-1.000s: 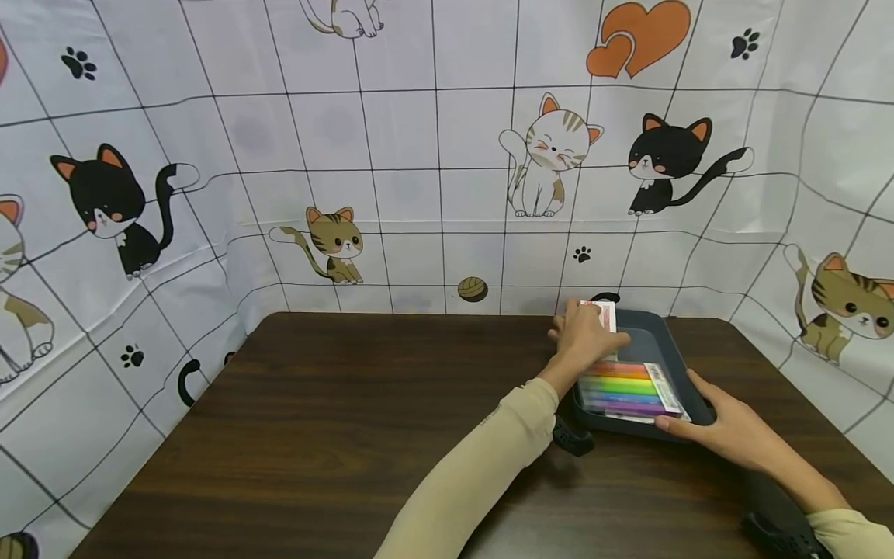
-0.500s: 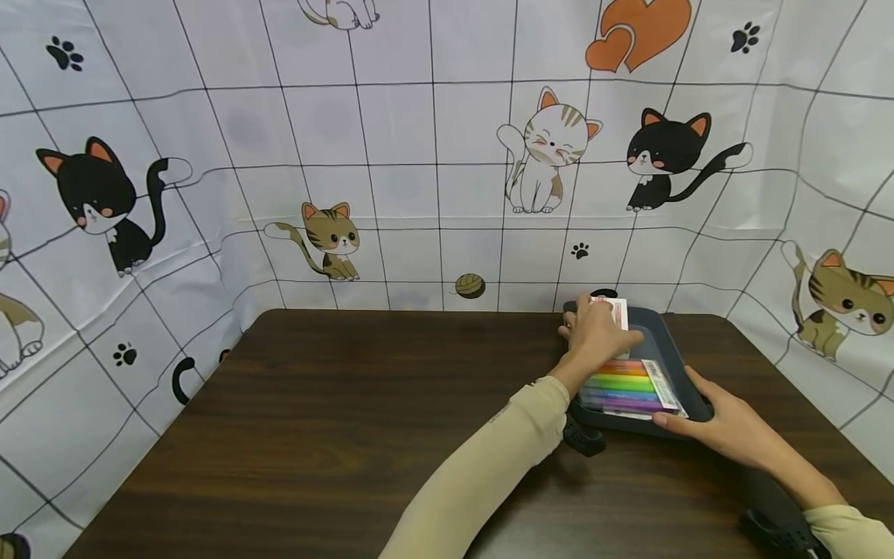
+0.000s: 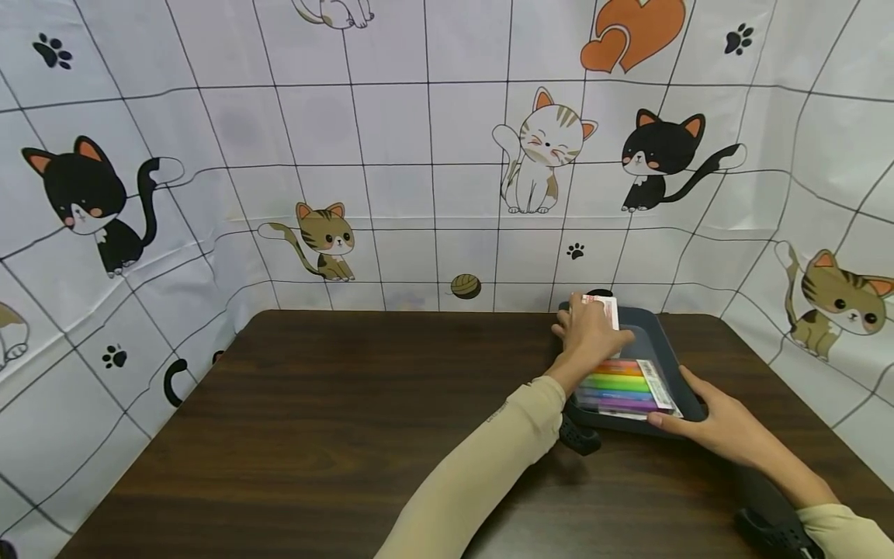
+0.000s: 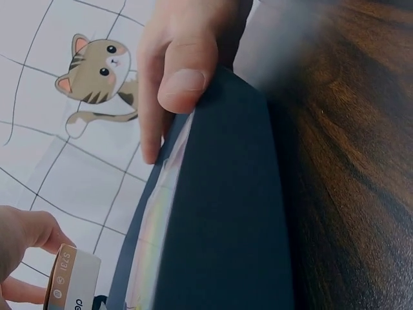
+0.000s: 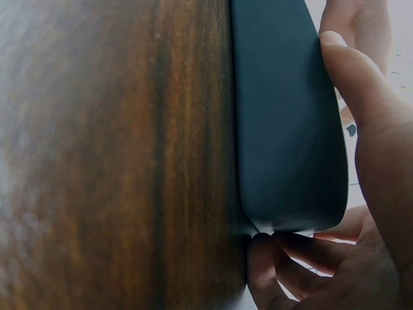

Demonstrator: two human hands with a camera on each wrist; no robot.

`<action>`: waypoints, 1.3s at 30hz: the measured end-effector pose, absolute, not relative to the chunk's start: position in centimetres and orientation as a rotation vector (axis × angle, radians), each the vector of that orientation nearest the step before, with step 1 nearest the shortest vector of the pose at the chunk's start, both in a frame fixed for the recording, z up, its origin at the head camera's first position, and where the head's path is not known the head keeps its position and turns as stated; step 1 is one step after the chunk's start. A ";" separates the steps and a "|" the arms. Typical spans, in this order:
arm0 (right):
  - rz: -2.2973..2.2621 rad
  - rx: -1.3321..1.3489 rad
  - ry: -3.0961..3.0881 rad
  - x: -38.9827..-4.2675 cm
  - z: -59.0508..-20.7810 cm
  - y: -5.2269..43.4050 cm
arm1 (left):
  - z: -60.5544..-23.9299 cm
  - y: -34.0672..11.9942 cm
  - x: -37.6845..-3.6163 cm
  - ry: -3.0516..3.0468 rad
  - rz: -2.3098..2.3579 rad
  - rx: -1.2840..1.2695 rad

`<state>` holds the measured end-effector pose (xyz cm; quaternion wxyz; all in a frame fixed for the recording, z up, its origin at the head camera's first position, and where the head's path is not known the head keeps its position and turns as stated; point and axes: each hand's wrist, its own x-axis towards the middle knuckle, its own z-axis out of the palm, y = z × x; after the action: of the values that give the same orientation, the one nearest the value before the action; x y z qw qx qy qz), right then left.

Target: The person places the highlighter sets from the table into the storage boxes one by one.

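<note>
My left hand (image 3: 587, 338) pinches a small white box (image 3: 610, 309) over the far left part of a dark blue-grey tray (image 3: 653, 334). In the left wrist view, the brown printed end of this box (image 4: 60, 281) shows beside the fingers; the hand hides much of the rest. A clear pack of rainbow-coloured pens (image 3: 621, 384) lies in the near half of the tray. My right hand (image 3: 726, 419) grips the tray's near right corner, thumb along the near side. The right wrist view shows its fingers (image 5: 303, 265) curled around the tray's end.
The tray rests on a dark wood table (image 3: 349, 419), close to its far right edge. A white cat-print sheet (image 3: 391, 155) hangs behind and along both sides. Black wrist devices (image 3: 580, 436) sit under the forearms near the tabletop.
My left hand has shifted slightly right with the white box, uncovering the tray's far left corner. The right hand keeps its hold on the tray. The head view has turned a little.
</note>
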<state>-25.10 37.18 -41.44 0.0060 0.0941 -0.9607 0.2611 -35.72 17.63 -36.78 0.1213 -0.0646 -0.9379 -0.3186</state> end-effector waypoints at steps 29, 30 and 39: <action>0.802 0.326 -2.990 -25.8 -41.9 36.3 | -37.9 15.5 -36.8 -2.599 -1.064 -0.277; 0.805 0.328 -2.990 -25.8 -41.9 36.4 | -37.9 15.5 -36.8 -2.612 -1.054 -0.279; 0.778 0.300 -3.006 -25.7 -41.7 37.2 | -37.3 14.6 -37.0 -2.779 -0.867 -0.413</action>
<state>-25.71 37.18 -41.75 0.0113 0.0961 -0.9636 0.2494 -37.01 14.60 -37.33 0.1007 -0.1398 -0.9404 -0.2933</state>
